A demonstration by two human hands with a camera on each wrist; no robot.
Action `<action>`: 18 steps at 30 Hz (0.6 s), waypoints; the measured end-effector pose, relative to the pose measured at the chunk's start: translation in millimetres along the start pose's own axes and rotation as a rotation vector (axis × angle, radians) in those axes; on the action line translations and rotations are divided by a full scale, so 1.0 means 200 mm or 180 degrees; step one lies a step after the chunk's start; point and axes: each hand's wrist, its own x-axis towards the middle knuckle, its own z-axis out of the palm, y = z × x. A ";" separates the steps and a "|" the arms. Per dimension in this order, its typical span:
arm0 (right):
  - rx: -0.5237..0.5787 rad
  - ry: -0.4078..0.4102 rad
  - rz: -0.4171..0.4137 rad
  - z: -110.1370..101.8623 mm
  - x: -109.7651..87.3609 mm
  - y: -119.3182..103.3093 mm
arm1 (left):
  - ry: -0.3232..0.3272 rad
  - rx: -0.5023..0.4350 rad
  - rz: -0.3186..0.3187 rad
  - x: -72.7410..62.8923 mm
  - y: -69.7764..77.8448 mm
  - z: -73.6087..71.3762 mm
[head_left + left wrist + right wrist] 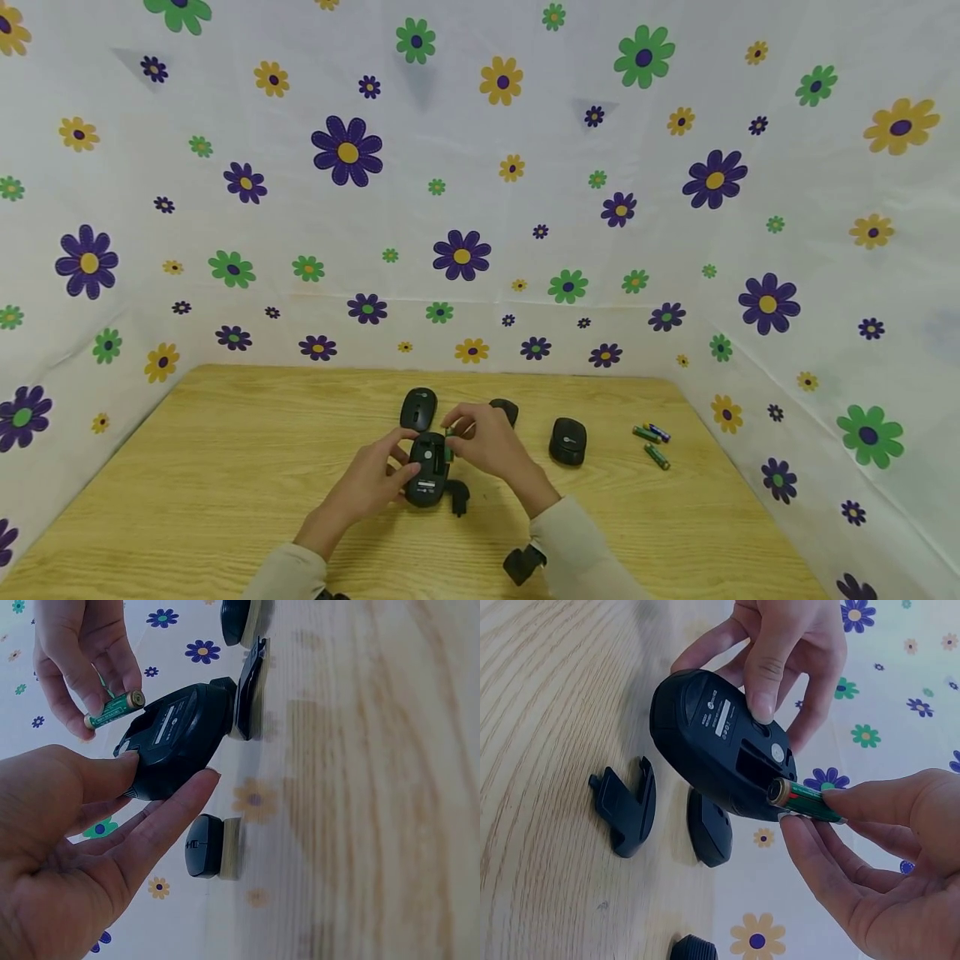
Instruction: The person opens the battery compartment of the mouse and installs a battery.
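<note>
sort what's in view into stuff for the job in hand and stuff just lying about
For the job:
- mouse held in the left hand
- battery pinched by the right hand
- loose cover, probably this mouse's

Lying about, for now:
- three other mice
- three batteries at the right, possibly for later

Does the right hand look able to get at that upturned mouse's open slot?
Probably yes: the slot is uncovered, and the left hand holds the mouse without blocking the right hand, which pinches a battery close by.
</note>
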 end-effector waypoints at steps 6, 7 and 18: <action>-0.0047 0.0009 -0.0022 0.01 0.01 -0.01 | -0.0027 -0.0012 0.0007 0.00 0.00 0.00; -0.0047 0.0009 -0.0020 0.02 0.01 -0.01 | -0.0028 -0.0008 0.0010 0.00 0.00 0.00; -0.0021 -0.0006 0.0018 0.03 0.01 -0.02 | -0.0010 0.0040 0.0017 0.00 0.01 0.00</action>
